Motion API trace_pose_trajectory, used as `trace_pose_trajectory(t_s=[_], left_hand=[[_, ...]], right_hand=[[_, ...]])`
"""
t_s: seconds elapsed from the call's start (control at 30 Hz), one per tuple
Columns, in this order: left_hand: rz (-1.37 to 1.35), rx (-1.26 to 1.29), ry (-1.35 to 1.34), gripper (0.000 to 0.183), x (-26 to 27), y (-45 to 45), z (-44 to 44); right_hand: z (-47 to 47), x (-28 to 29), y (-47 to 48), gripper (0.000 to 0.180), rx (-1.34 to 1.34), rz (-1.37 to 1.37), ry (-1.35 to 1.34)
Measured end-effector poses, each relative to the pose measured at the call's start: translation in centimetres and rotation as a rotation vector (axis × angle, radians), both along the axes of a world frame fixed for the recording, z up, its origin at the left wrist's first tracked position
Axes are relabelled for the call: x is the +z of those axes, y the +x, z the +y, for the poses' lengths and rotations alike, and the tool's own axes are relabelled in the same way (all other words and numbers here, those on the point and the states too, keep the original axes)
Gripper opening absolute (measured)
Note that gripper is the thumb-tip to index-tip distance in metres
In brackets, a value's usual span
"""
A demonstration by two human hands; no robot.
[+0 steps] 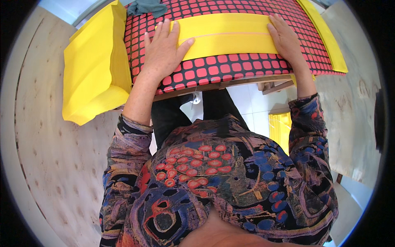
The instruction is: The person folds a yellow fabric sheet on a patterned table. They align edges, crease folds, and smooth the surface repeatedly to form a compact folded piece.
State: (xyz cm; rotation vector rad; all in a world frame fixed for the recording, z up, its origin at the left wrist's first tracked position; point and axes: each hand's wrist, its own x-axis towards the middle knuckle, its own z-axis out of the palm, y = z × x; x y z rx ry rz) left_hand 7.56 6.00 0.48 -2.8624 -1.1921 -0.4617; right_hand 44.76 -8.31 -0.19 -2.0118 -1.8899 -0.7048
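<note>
A folded yellow strip of cloth or paper (228,38) lies flat on the table with a red-and-black checked cover (222,66). Its long edges meet at a pale line along the middle. My left hand (163,51) presses palm down on the strip's left end, fingers spread and thumb over the lower half. At the right end, my right hand (284,40) rests with its fingertips on the strip and its outer side over the cover. Neither hand grips anything.
A thick yellow stack (92,64) stands left of the cover, beside a wooden board (61,154). Another yellow folded strip (327,40) lies along the right edge. A dark green cloth (146,7) is at the back. More yellow material (280,123) lies below, right.
</note>
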Motion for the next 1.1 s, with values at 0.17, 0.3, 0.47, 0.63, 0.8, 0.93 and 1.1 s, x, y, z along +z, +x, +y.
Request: trace_pose_trajectory(t_s=[0.17,0.3,0.47,0.63,0.8,0.93,1.1], left_hand=[[0.011,0.031,-0.035,0.078,0.4,0.6,-0.5],[0.020,0.010,-0.063,0.077,0.8,0.8,-0.5],[0.026,-0.001,-0.069,0.075,0.7,1.0,-0.6],[0.019,0.009,-0.052,0.077,0.6,1.4,-0.6],[0.019,0.001,-0.063,0.077,0.6,1.2,-0.6],[0.003,-0.008,-0.056,0.077,0.6,1.1,-0.7],[0.017,0.002,-0.062,0.077,0.7,1.1,-0.6]], right_hand=[[1.8,2.1,-4.6,0.028,-0.039,-0.398,-0.009],[7.6,1.2,-14.7,0.033,0.306,0.115,0.297],[10.6,0.4,-19.0,0.038,0.348,0.139,-0.069],[8.4,0.0,-13.2,0.037,0.155,0.181,-0.047],[3.9,-0.9,-2.5,0.036,0.036,-0.040,-0.031],[1.5,-1.3,4.1,0.040,-0.194,0.136,-0.039],[0.7,1.4,2.6,0.045,-0.276,-0.025,-0.141]])
